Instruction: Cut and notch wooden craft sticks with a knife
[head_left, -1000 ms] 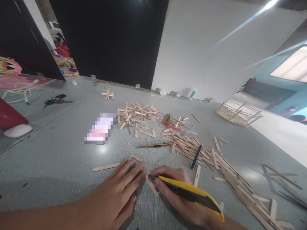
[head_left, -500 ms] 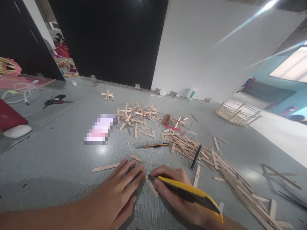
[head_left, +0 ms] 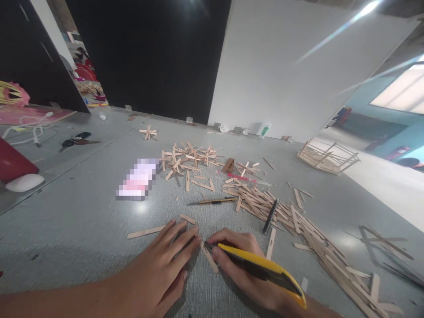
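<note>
My right hand (head_left: 240, 260) is closed around a yellow and black utility knife (head_left: 261, 267), its tip end pointing left. That tip meets a short wooden craft stick (head_left: 210, 257) lying aslant on the table. My left hand (head_left: 167, 260) lies flat with fingers stretched out, the fingertips at the upper end of that stick; they hide part of it. A longer craft stick (head_left: 145, 232) runs up to my left fingers, and a small piece of stick (head_left: 187, 219) lies just beyond them. Another craft stick (head_left: 270, 244) is beside my right hand.
Beyond my hands lie a thin craft knife (head_left: 215, 202) and a black pen (head_left: 270, 216) on a heap of craft sticks (head_left: 258, 201). Star-shaped stick pieces (head_left: 188, 155) sit farther back, right of a blurred phone (head_left: 137, 180). A stick frame (head_left: 327, 157) stands at the right edge.
</note>
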Demonstrator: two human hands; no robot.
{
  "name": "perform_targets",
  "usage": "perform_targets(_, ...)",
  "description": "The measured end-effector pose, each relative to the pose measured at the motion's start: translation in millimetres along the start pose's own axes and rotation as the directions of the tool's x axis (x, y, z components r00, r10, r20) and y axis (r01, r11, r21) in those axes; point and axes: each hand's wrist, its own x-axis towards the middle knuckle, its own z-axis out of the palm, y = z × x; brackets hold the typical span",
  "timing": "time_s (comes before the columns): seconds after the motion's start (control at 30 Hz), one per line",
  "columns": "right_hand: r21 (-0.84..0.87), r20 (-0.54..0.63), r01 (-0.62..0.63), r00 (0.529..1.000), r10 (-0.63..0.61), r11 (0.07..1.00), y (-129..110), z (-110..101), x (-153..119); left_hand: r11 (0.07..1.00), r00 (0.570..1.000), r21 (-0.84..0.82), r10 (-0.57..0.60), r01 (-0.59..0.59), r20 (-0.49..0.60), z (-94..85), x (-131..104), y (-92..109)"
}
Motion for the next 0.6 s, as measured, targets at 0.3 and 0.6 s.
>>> perform_targets(0.3,0.017,-0.003,0.003,1.000,-0.003,1.000,-1.7,-0.9,3.1,0.999,1.000,0.032,0.006,-0.007,0.014,-3.0,1.5,1.7)
perform_targets(0.6,-0.015,-0.021,-0.010,1.000,0.010,1.000,-8.3,-3.8,1.5,0.998,0.999,0.057,0.009,-0.012,0.045,-1.1,1.6,0.0)
